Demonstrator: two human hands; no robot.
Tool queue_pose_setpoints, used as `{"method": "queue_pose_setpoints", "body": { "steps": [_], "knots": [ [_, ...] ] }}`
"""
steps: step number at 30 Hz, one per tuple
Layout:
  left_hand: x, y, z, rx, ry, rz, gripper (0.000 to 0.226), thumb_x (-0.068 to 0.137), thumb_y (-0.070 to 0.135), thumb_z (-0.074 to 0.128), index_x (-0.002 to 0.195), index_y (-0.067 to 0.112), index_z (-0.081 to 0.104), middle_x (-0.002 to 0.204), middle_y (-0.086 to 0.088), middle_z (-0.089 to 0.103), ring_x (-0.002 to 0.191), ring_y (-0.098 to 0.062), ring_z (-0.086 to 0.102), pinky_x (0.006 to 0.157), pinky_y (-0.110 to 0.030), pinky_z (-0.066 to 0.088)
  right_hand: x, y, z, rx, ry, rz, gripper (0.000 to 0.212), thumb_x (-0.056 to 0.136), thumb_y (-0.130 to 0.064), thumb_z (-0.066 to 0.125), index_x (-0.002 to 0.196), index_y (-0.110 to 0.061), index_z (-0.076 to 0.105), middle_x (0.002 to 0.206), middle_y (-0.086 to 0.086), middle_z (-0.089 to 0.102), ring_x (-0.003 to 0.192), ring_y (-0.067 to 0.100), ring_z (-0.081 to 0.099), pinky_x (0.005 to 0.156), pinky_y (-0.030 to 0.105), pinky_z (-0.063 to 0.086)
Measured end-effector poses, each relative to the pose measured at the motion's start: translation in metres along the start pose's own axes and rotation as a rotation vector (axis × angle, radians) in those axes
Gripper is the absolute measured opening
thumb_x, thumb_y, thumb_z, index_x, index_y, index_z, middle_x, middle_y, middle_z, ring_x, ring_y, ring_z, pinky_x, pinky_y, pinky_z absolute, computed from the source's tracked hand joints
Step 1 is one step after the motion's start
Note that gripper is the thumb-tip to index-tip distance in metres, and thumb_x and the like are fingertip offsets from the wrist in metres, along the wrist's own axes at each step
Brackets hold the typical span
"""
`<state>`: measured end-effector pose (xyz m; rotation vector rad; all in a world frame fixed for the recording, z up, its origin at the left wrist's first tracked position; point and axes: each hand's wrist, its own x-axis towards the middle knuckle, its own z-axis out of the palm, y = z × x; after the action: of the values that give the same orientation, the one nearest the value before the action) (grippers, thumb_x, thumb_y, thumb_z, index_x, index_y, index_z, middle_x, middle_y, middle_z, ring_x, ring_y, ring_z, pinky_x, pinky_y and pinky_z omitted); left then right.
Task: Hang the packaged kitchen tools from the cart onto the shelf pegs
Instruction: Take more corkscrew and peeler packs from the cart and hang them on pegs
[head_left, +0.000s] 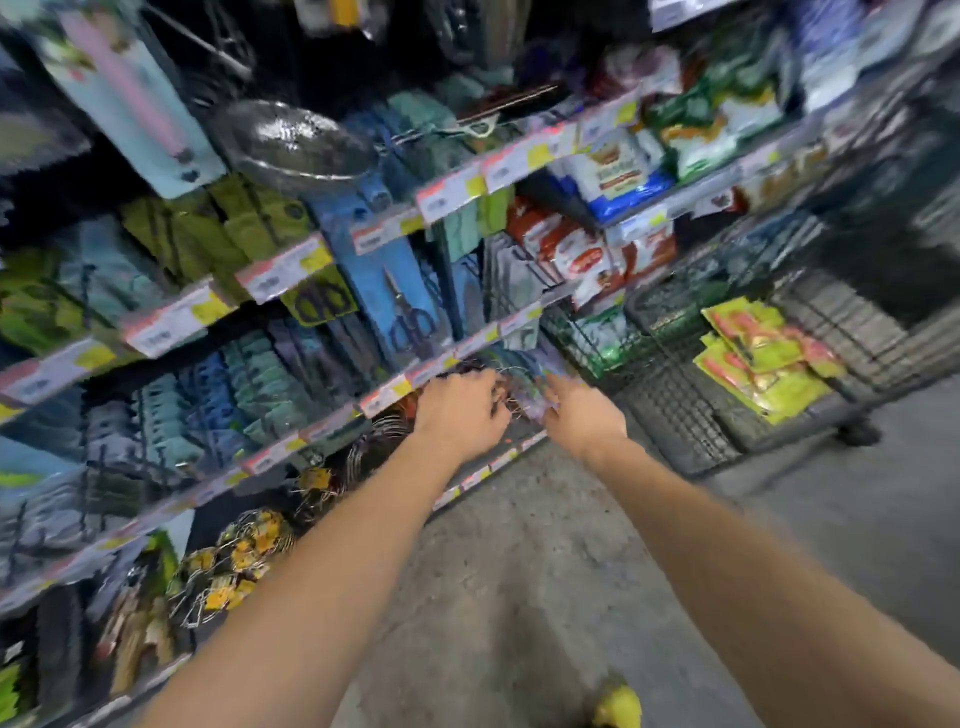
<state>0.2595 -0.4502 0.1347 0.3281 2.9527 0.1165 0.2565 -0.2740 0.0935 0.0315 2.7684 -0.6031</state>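
Nearest, both bare forearms ran forward over the grey floor (519, 571) and met at one spot on the shelving, so the thing in play lay straight ahead and between the hands, not off to either side. The left hand (462, 410) was knuckles-up with its fingers curled, gripping the left edge of a small clear package (522, 392) with wire showing through it. The right hand (584, 415) came in from the other side, its fingers looking fairly straight and touching the package's right edge; motion blur hid the thumb. Both hands were about equally close to the package, the left a little nearer the shelf face. The blur made the package's long axis impossible to read. It sat hard up against the price rail (395, 387) of a lower row, so the coming move probably turned on lining its hang hole up with a peg just behind that rail; no peg tip could be made out. Farther right stood the wire cart (670, 415), with yellow-green packets (763, 353) still lying in it, well apart from the hands.
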Motion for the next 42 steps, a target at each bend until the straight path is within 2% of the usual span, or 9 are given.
{"method": "queue_pose_setpoints", "body": {
  "steps": [5,9,11,16,22,27,33,38,42],
  "knots": [
    [0.03,0.103,-0.045,0.027,-0.013,0.147,0.044,0.095,0.043,0.048,0.132,0.02,0.058,0.112,-0.006,0.073,0.102,-0.031,0.07,0.082,-0.041,0.056,-0.03,0.078,-0.082,0.077,0.047,0.121,0.038,0.093,-0.027,0.056,0.129,-0.014,0.061,0.128,0.015,0.063,0.119,0.035,0.061,0.092,0.041,0.05],
    [0.058,0.165,-0.065,0.04,-0.078,0.175,0.045,0.101,0.043,0.045,0.138,0.02,0.053,0.095,-0.005,0.07,0.084,-0.028,0.068,0.063,-0.037,0.049,-0.039,0.131,-0.122,0.095,0.041,0.227,0.04,0.093,-0.027,0.057,0.131,-0.019,0.058,0.133,0.012,0.061,0.119,0.034,0.061,0.091,0.041,0.051],
    [0.073,0.19,-0.071,0.041,-0.105,0.18,0.047,0.102,0.045,0.044,0.141,0.02,0.05,0.097,-0.003,0.068,0.081,-0.026,0.066,0.068,-0.039,0.056,-0.04,0.152,-0.138,0.121,0.021,0.257,0.043,0.094,-0.029,0.057,0.136,-0.02,0.056,0.136,0.011,0.058,0.121,0.033,0.06,0.091,0.042,0.052],
    [0.12,0.247,-0.071,0.028,-0.151,0.232,0.049,0.101,0.048,0.044,0.138,0.017,0.051,0.109,-0.005,0.067,0.091,-0.028,0.067,0.076,-0.044,0.058,-0.024,0.199,-0.17,0.187,0.037,0.349,0.04,0.091,-0.03,0.053,0.13,-0.025,0.057,0.129,0.009,0.064,0.109,0.032,0.065,0.085,0.041,0.057],
    [0.204,0.29,-0.054,0.02,-0.169,0.288,0.048,0.099,0.047,0.047,0.136,0.017,0.055,0.124,-0.009,0.069,0.111,-0.033,0.067,0.091,-0.043,0.053,0.03,0.254,-0.204,0.13,0.043,0.423,0.047,0.095,-0.03,0.055,0.14,-0.018,0.052,0.135,0.009,0.062,0.119,0.032,0.062,0.087,0.041,0.054],
    [0.29,0.318,-0.048,0.054,-0.212,0.359,0.04,0.1,0.043,0.048,0.126,0.015,0.057,0.118,-0.011,0.069,0.107,-0.034,0.067,0.079,-0.039,0.048,0.088,0.304,-0.233,0.061,0.017,0.481,0.045,0.096,-0.026,0.053,0.14,-0.02,0.052,0.134,0.01,0.062,0.118,0.032,0.062,0.083,0.038,0.053],
    [0.376,0.355,-0.03,0.204,-0.302,0.437,0.035,0.099,0.043,0.048,0.117,0.014,0.056,0.119,-0.013,0.07,0.11,-0.036,0.067,0.09,-0.042,0.05,0.128,0.354,-0.239,0.104,-0.059,0.573,0.038,0.095,-0.029,0.054,0.131,-0.018,0.055,0.126,0.012,0.063,0.108,0.034,0.065,0.077,0.039,0.054],
    [0.421,0.401,-0.006,0.279,-0.353,0.523,0.043,0.099,0.04,0.049,0.133,0.015,0.057,0.129,-0.012,0.065,0.119,-0.035,0.063,0.098,-0.044,0.048,0.149,0.408,-0.227,0.214,-0.112,0.667,0.044,0.097,-0.035,0.056,0.137,-0.016,0.053,0.133,0.011,0.062,0.117,0.032,0.062,0.086,0.04,0.054],
    [0.445,0.43,0.016,0.368,-0.375,0.571,0.046,0.099,0.04,0.049,0.138,0.016,0.054,0.133,-0.011,0.063,0.12,-0.035,0.062,0.096,-0.043,0.048,0.166,0.449,-0.221,0.351,-0.154,0.757,0.05,0.094,-0.035,0.061,0.138,-0.013,0.053,0.132,0.014,0.063,0.119,0.033,0.062,0.089,0.039,0.052]
  ]
}}
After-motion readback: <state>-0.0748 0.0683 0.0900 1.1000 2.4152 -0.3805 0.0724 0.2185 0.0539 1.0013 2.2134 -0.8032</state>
